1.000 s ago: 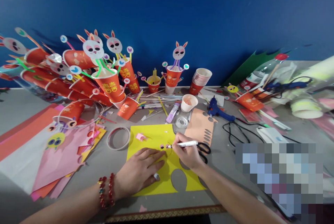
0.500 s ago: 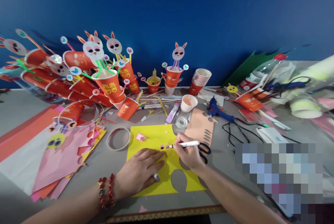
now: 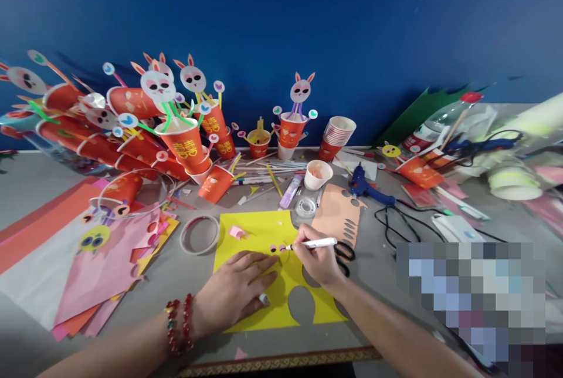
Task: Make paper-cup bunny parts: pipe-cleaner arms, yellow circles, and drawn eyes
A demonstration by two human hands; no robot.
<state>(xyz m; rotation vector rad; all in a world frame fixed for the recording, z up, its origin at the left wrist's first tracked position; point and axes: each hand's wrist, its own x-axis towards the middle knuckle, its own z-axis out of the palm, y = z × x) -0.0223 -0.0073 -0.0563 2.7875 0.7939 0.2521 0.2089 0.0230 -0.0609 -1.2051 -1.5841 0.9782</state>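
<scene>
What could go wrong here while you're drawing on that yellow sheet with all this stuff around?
The left hand lies flat on the yellow sheet close to the pen tip, so fresh ink might smear under the fingers. The right hand works just beside the scissors, so a sweep of the wrist could knock them. The glue gun and its cord lie close behind; a snag there might jerk the line.
</scene>
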